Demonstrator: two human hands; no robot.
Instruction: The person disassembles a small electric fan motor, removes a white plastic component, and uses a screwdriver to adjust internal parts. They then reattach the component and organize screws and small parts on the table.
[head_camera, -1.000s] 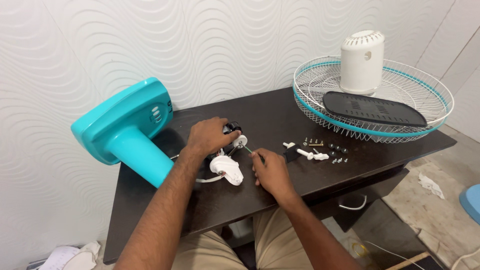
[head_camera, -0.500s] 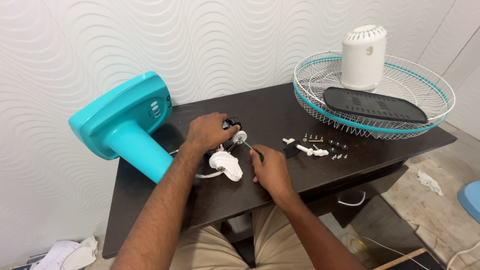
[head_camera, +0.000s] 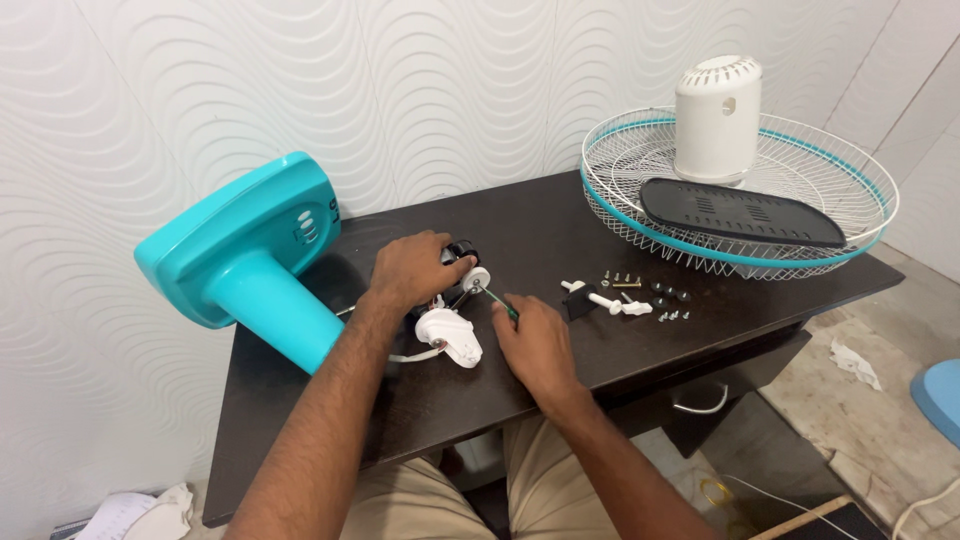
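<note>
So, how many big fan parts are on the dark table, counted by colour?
Teal: 1, the plastic fan base.
White: 2, the wire guard with teal rim and the cylindrical motor cover.
Black: 1, the flat oblong plate.
Total: 4.

Single head-worn view, looking down and forward from close above the dark surface (head_camera: 560, 225), toward a white patterned wall (head_camera: 300, 80) just behind.

Bright, even indoor light — soft shadows, sharp focus, slight edge distortion.
</note>
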